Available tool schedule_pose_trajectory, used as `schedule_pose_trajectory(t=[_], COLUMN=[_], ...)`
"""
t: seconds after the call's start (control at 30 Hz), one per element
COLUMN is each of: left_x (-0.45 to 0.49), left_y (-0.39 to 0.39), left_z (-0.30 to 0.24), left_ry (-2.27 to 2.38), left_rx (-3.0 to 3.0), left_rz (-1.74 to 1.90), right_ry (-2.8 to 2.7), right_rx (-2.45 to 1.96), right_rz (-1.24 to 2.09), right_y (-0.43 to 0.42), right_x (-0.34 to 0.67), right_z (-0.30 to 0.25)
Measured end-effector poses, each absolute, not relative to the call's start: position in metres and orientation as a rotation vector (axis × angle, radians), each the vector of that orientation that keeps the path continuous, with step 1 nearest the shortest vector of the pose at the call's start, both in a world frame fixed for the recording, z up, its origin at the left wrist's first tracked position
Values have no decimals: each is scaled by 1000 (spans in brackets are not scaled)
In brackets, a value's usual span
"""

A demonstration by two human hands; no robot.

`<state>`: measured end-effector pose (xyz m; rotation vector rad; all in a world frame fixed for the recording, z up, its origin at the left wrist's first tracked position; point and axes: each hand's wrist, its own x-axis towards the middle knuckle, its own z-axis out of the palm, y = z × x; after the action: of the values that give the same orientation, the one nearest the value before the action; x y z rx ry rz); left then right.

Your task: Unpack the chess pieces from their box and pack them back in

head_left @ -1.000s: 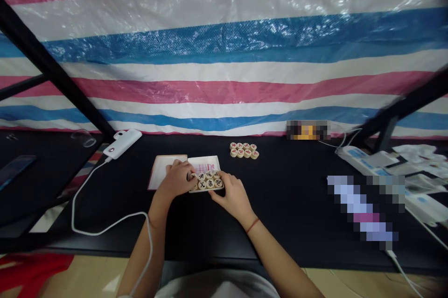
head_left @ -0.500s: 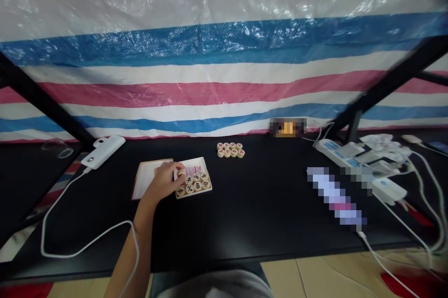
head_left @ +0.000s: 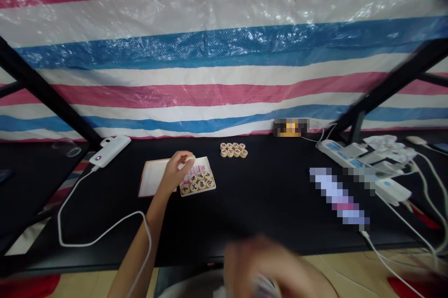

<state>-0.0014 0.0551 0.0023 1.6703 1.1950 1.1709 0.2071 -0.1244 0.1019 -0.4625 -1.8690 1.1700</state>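
Note:
My left hand (head_left: 179, 167) is closed on a round xiangqi piece (head_left: 190, 158), pinched in its fingertips over the back left part of a shallow white box (head_left: 199, 192). Inside the box, several cream pieces with black characters (head_left: 194, 187) fill the front rows, and a pink-and-white printed sheet (head_left: 198, 169) shows behind them. Left of the box lies its open lid (head_left: 154, 177), white inside, partly covered by my wrist. My right hand (head_left: 255, 265) is a blur at the table's front edge, close to my body, with its fingers smeared by motion.
Several red-marked pieces (head_left: 234, 150) stand in two rows beyond the box. A white device (head_left: 110, 152) sits at the left; its cable crosses my left forearm. To the right are a power strip (head_left: 364, 172) with plugs and a blurred-out long item (head_left: 338, 197).
My left hand has lifted a piece up and slightly away from the box's left side. My right hand has come into view at the bottom. The view has shifted slightly.

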Motion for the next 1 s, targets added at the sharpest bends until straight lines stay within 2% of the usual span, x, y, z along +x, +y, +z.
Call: schedule_pose_trajectory(t=[0.03,0.1,0.13,0.33,0.5,0.73,0.83,1.0], left_x=[6,20,26,40,32,30,30,33], left_y=[56,55,54,43,44,50,47,36], left_z=[4,7,8,2,-9,-21,-23,-16], left_ry=[1123,1037,1007,975,1121,1151,1193,1157], left_rx=[1575,1457,1433,1274,1258,1385,1639,2207], left_rz=[1130,1041,1004,1057,1274,1330,1265,1077], right_ry=[-1832,-1678,-1681,-1757,-1629,-1741,-1696,-1581], right_rx=[-579,-1049,-1144,-1058,-1279,-1591,-1506,-1225], right_rz=[1135,798,662,427,273,252,230,541], right_y=[-100,-51,-30,22,22,35,28,4], right_x=[208,209,207,195,216,239,229,200], right_z=[91,64,49,-7,-22,-43,-32,-11])
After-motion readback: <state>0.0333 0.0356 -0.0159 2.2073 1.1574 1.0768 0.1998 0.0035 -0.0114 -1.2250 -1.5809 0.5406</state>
